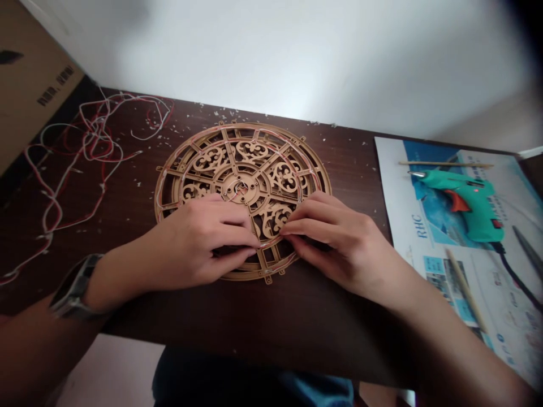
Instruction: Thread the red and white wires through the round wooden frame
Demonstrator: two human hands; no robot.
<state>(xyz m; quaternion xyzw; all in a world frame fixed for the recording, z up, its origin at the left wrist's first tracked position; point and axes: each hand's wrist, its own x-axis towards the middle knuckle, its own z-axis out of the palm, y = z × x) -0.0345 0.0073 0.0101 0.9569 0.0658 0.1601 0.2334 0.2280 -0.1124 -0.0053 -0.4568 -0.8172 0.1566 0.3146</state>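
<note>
Carved wooden disc (241,169) flat on dark counter (254,322), centre. Left hand (199,243), right hand (335,237) cover near edge, fingertips meeting. Each grip half-curled; whether anything pinched, cannot tell. Poster (407,186) at right reads "RHC", under green glue gun (462,203). Box (29,79) print blurred.

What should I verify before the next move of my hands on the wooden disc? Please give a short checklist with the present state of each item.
1. Wooden disc lies flat on the table: ok.
2. Left hand rests on the near part of the disc: ok.
3. Right hand touches the disc with its fingertips, close to the left hand: ok.
4. Whether the fingertips pinch anything between them: cannot tell, the fingers hide it.
5. Glue gun lies on the printed sheet, apart from the disc: ok.
6. Red and white wires lie at the left, apart from both hands: ok.
</note>
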